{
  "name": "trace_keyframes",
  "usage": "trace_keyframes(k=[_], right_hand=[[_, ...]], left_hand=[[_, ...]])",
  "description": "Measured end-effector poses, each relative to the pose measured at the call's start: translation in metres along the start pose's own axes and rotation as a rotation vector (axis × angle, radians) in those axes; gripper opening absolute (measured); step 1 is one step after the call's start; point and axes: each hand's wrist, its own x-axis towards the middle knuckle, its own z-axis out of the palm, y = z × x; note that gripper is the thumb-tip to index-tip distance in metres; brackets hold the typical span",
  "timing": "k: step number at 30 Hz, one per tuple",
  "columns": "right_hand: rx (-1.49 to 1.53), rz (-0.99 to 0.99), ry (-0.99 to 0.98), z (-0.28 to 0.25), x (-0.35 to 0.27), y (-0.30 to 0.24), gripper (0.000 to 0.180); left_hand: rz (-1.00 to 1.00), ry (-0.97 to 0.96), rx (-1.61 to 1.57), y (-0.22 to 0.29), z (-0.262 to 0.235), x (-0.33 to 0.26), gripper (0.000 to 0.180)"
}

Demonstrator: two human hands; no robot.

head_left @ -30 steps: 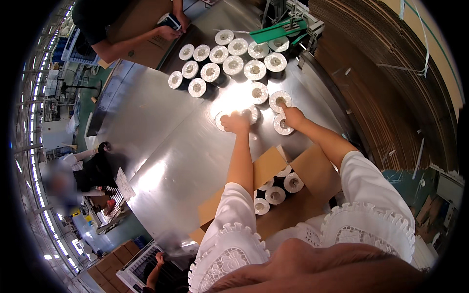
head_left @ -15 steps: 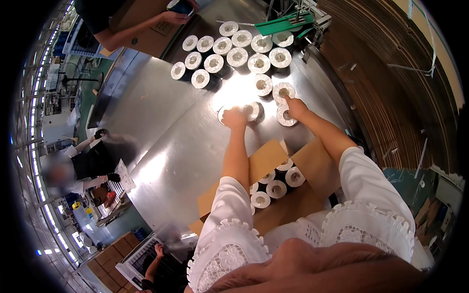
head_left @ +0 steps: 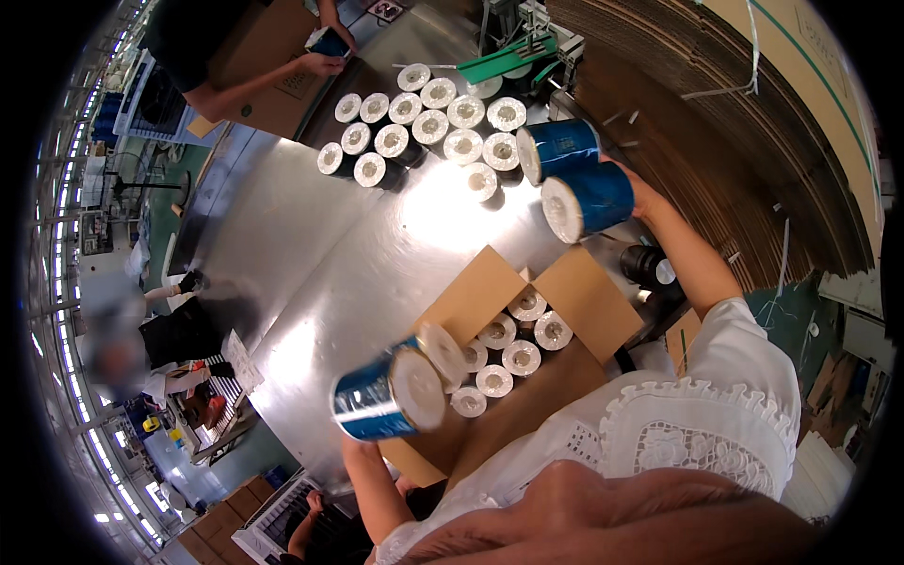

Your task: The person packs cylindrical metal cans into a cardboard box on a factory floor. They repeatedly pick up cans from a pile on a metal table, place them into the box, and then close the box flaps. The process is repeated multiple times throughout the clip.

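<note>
L hand [head_left: 355,446]: has hold of the left pair [head_left: 369,399], 2 blue spools side by side, clear of tbl; fingers mostly hidden behind them, so spread n/v. R hand [head_left: 642,194]: ditto w/ the right pair [head_left: 605,196], also lifted; fingers largely behind, exact closure can't tell.

Orient.: both pairs tipped over, long axes approx. L–R; white ends face inward, L pair's to R, R pair's to L & slightly down.

Carton [head_left: 591,303]: between hands, close to wearer, flaps spread. L hand nearer, its pair overlapping carton's L side in view; R pair beyond far R flap. Boxed spools [head_left: 521,358] stand on end, white ends up, i.e. axes approx. crosswise to held ones.

Further out: metal table [head_left: 282,226] w/ standing spools [head_left: 430,126] grouped at far side, near green chute [head_left: 508,58]. Co-worker's hands [head_left: 323,64] upper L w/ another spool [head_left: 326,41]. Cardboard stack [head_left: 753,179] far R.
</note>
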Motion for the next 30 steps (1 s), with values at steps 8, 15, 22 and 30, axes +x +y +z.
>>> trace_keyframes(k=[8,15,22,30], right_hand=[[-0.962,0.124,-0.472,0.188,-0.098,-0.012,0.06],[-1.622,0.041,-0.918,0.26,-0.126,0.184,0.064],[-1.571,0.248,-0.903,0.249,-0.101,0.323,0.078],[-0.979,-0.361,0.108,0.206,0.01,0.088,0.018]], left_hand=[[0.541,-0.042,1.878,-0.089,0.016,-0.091,0.041],[0.667,-0.348,2.243,-0.143,-0.046,-0.051,0.019],[0.265,-0.58,2.243,-0.138,-0.067,-0.002,0.028],[0.387,-0.47,1.2,-0.031,0.108,0.025,0.025]])
